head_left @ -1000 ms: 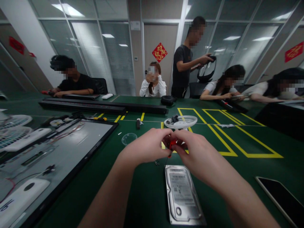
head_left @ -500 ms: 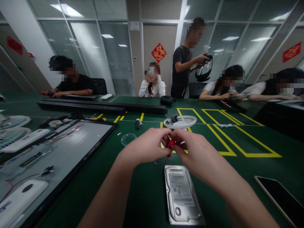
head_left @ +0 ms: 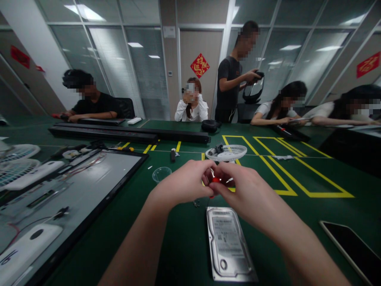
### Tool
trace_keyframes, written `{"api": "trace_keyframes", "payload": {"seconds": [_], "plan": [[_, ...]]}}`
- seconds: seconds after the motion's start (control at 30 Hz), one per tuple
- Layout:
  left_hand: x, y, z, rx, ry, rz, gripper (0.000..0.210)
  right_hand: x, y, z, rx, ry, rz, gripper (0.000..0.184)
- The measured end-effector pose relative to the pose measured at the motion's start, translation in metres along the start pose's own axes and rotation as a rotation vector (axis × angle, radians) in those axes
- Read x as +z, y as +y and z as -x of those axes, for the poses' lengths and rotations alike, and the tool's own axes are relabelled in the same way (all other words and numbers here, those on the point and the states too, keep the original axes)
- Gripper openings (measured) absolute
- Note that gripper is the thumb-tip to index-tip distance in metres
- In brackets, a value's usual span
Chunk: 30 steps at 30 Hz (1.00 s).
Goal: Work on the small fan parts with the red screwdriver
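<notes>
My left hand (head_left: pixel 186 178) and my right hand (head_left: pixel 241 178) meet above the far end of a silver hard drive (head_left: pixel 229 242). Between their fingertips is a small red-handled screwdriver (head_left: pixel 216 180), mostly covered by the fingers. Its thin shaft points down toward the drive's far left corner; whether the tip touches a screw I cannot tell. The drive lies flat, label up. Several tiny screws (head_left: pixel 196 203) lie on the table just beyond it, below my left hand.
A clear round plastic dish (head_left: pixel 161 174) sits left of my hands. Beyond them stands a white fan grille (head_left: pixel 235 153) with small parts in it. A large flat panel (head_left: pixel 98 178) fills the left, a phone (head_left: pixel 351 250) the right. Several people are around the green table (head_left: pixel 175 246).
My right thumb has shifted slightly left over the red handle, covering more of it. Both hands otherwise stay in place, and the hard drive has not moved.
</notes>
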<state>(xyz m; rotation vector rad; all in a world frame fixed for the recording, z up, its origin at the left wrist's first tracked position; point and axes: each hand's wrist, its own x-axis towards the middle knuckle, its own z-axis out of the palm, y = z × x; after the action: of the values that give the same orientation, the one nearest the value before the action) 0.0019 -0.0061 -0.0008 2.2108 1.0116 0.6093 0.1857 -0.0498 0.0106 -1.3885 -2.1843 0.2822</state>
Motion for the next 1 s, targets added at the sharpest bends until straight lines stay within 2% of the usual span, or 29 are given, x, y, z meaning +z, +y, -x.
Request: {"api": "trace_keyframes", "payload": {"seconds": [0.23, 0.5, 0.77, 0.9, 1.0], "plan": [[-0.0007, 0.0006, 0.0007, 0.044, -0.003, -0.071, 0.034, 0.0005, 0.0008, -0.0022, -0.008, -0.008, 0.0, 0.02], [0.0012, -0.0019, -0.0021, -0.002, -0.028, -0.003, 0.04, 0.0016, -0.0005, -0.0018, -0.013, -0.005, 0.035, 0.01], [-0.0014, 0.0003, -0.0003, 0.029, -0.03, -0.051, 0.025, 0.0017, 0.0032, -0.0014, -0.016, -0.015, 0.021, 0.017], [-0.0004, -0.0023, -0.0011, 0.001, -0.027, -0.055, 0.029, 0.0021, 0.0015, -0.0003, -0.023, -0.019, 0.027, 0.011], [-0.0009, -0.0011, -0.0006, 0.024, -0.027, -0.048, 0.032, 0.003, 0.0014, -0.0009, -0.021, 0.001, 0.027, 0.013]]}}
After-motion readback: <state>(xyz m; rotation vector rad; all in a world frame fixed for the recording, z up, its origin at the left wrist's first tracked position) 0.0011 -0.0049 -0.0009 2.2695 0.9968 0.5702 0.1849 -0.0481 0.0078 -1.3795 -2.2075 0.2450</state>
